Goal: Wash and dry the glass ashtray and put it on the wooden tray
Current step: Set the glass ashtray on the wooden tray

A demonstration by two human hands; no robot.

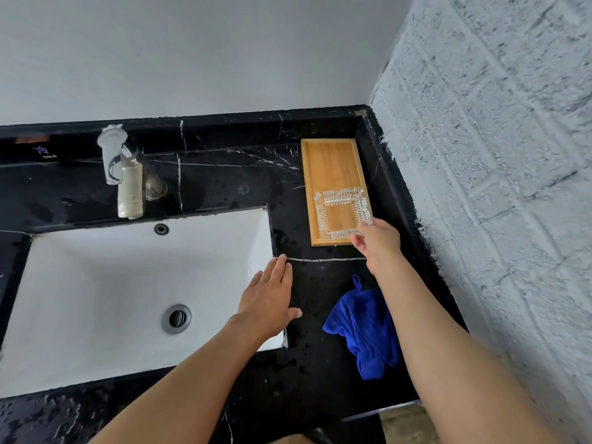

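Note:
The square clear glass ashtray (342, 214) sits over the near half of the wooden tray (331, 161), which lies on the black counter at the back right. My right hand (378, 243) pinches the ashtray's near right corner. Whether the ashtray rests fully on the tray or is slightly lifted cannot be told. My left hand (270, 302) is flat, fingers apart, on the counter at the sink's right rim, holding nothing.
A white sink (96, 283) with a drain fills the left. A chrome tap (118, 168) stands behind it. A crumpled blue cloth (362, 328) lies on the black marble counter (224, 181) near my right forearm. A rough painted wall (496, 187) borders the right side.

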